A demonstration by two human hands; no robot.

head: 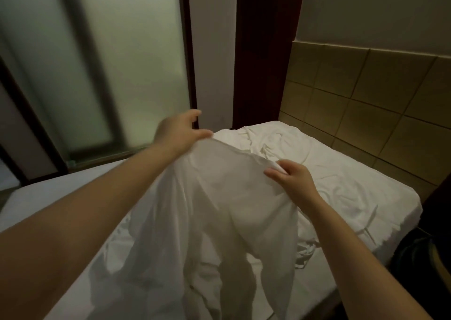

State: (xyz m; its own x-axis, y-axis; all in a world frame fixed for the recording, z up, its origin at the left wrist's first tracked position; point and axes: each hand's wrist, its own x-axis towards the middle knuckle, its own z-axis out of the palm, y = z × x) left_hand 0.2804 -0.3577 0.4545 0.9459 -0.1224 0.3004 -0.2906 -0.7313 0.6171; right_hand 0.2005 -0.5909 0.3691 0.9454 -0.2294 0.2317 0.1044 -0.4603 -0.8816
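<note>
White sheet point(219, 197) hangs from both of your hands, lifted clear above the bed. Your right hand point(292, 180) pinches a fold of its upper edge, with thumb and curled fingers closed on the cloth. Your left hand point(180, 129) is higher and farther out, at the other end of that edge. It is blurred, so you cannot tell how each finger lies, but the cloth peaks at its fingertips and falls from there, which shows that it holds the cloth too. Between your hands the edge runs in a slack line. Below it the cloth drops in long folds, and its lower part lies bunched on the mattress close to you. The bed point(366, 197) under it is covered in white, with crumpled bedding point(275, 141) lying near the headboard point(366, 95), which is made of tan padded squares. Beyond your left hand stands a frosted glass panel point(122, 63), and beside it a dark wooden post point(263, 51).
</note>
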